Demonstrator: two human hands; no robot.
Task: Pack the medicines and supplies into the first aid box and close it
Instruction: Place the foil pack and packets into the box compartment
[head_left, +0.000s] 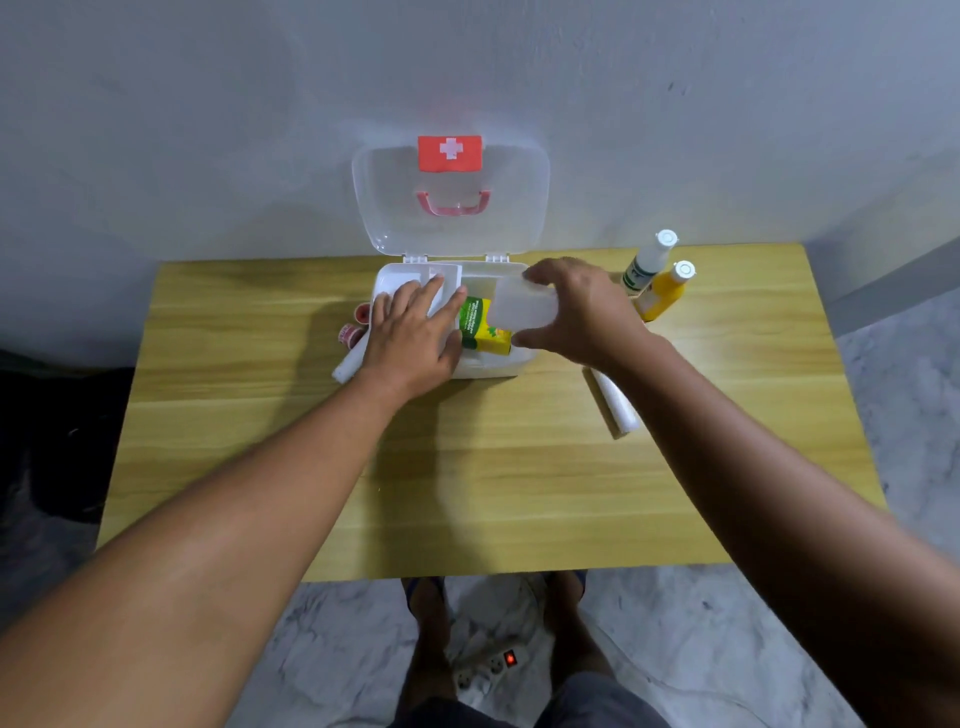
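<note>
The white first aid box (488, 368) stands open at the back of the wooden table, its clear lid (451, 228) with a red cross and pink handle leaning on the wall. A green and yellow medicine carton (483, 327) lies inside. My left hand (415, 332) rests flat on the white inner tray (415, 275) in the box's left half. My right hand (576, 312) holds a small translucent white case (524, 309) over the box's right half. A white bottle (649, 262) and a yellow bottle (667, 291) stand to the right.
A white gauze roll (613, 402) lies right of the box, another (349, 364) at its left, beside two red tape rolls (353, 325). The wooden table (467, 467) stands against the wall. A power strip (491, 667) lies on the floor by my feet.
</note>
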